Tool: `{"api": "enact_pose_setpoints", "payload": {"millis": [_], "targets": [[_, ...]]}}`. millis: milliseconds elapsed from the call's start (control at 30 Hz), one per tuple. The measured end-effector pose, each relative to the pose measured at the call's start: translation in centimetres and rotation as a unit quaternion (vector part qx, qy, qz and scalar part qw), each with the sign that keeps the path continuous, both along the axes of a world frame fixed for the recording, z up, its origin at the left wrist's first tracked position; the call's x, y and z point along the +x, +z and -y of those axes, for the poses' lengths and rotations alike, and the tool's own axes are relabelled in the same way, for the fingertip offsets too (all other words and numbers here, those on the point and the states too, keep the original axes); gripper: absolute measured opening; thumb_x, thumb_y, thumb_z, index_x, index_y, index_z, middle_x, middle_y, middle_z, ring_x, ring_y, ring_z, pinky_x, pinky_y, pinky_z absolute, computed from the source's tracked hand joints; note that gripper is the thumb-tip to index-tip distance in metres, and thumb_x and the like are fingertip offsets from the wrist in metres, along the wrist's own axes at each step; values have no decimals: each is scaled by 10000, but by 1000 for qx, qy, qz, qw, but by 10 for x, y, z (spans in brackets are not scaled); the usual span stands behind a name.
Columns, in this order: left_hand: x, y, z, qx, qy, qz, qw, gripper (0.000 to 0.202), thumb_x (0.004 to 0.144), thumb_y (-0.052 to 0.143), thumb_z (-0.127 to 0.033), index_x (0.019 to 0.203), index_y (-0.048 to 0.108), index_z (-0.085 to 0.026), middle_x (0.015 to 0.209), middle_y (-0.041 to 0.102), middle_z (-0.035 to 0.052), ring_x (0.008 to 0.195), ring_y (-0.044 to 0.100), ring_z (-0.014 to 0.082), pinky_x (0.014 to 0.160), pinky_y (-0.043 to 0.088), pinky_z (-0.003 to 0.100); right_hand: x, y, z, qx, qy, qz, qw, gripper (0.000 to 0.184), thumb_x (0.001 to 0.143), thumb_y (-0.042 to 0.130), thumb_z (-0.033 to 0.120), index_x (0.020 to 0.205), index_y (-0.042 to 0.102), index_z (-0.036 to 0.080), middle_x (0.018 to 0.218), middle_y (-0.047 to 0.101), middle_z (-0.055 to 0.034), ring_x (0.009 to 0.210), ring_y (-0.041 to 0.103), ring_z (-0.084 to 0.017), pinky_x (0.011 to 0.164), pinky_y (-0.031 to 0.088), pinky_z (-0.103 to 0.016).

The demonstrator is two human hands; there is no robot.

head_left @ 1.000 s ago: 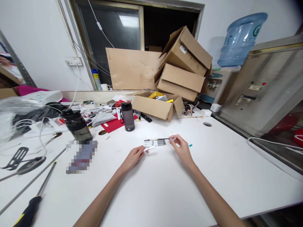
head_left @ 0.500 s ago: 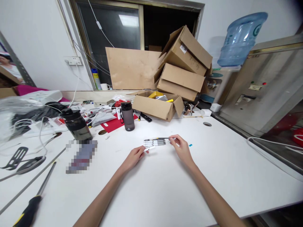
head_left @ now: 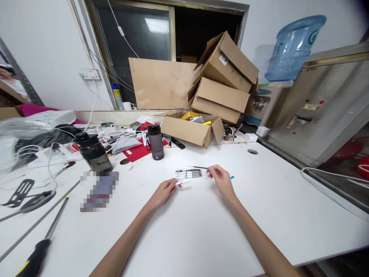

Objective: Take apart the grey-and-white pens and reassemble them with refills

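My left hand is closed around a white pen barrel, which points to the right, low over the table. Across from it, my right hand pinches a thin dark pen refill with a yellowish part near its left end. A small whitish pen piece also shows under the right fingertips; how it is gripped is partly hidden. Between the hands, several white-and-grey pens lie side by side on the white table.
A small blue piece lies beside the right hand. Behind are a grey bottle, a remote and an open carton. To the left are a black-lidded bottle and a screwdriver.
The refill has shifted slightly left and up, clear of the row of pens. My right hand has moved a little, and the whitish piece shows more plainly. My left hand stays nearly still.
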State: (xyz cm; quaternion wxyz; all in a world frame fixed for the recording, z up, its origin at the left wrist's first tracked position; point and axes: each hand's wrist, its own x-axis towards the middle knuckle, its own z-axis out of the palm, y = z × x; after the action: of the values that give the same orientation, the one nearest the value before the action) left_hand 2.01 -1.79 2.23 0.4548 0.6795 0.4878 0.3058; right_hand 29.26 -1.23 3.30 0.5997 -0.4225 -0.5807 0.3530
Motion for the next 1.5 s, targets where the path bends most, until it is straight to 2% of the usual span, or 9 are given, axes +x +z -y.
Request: {"api": "enact_pose_setpoints", "payload": {"millis": [333, 600, 900, 1233, 1500], "targets": [[0, -1, 1, 7, -1, 1, 1000, 559, 983, 362, -619, 947, 690, -169, 644, 340, -53, 535, 277, 119, 496, 219, 228, 0, 1, 1, -8, 0, 5, 1000, 406, 905, 623, 561, 729, 645, 195, 780, 672, -50, 650, 552, -163, 668, 482, -295], [0, -1, 0, 13, 4, -2, 1000, 560, 976, 369, -621, 936, 694, -166, 640, 353, -50, 536, 282, 121, 498, 228, 234, 1, 2, 1, -24, -14, 14, 1000, 485, 892, 594, 631, 699, 657, 190, 725, 669, -65, 607, 544, -169, 611, 482, -293], [0, 0, 0, 12, 1, -9, 1000, 570, 982, 345, -625, 936, 685, -170, 636, 338, -53, 541, 280, 127, 501, 230, 232, 2, 3, 1, -26, -25, 13, 999, 489, 884, 605, 624, 651, 625, 195, 655, 605, -26, 580, 516, -150, 583, 442, -273], [0, -1, 0, 6, 9, 15, 1000, 564, 964, 376, -643, 932, 674, -165, 637, 333, -57, 537, 270, 120, 494, 233, 226, -3, 10, 4, -26, -8, 29, 999, 473, 808, 663, 665, 702, 638, 204, 705, 634, -35, 639, 554, -180, 656, 491, -306], [-1, 1, -1, -3, 46, 55, 997, 538, 948, 402, -634, 935, 667, -165, 638, 258, -72, 522, 218, 105, 474, 210, 215, -1, 0, -1, -17, 0, 15, 1000, 401, 805, 716, 587, 861, 676, 191, 823, 665, -49, 731, 607, -194, 733, 510, -319]]}}
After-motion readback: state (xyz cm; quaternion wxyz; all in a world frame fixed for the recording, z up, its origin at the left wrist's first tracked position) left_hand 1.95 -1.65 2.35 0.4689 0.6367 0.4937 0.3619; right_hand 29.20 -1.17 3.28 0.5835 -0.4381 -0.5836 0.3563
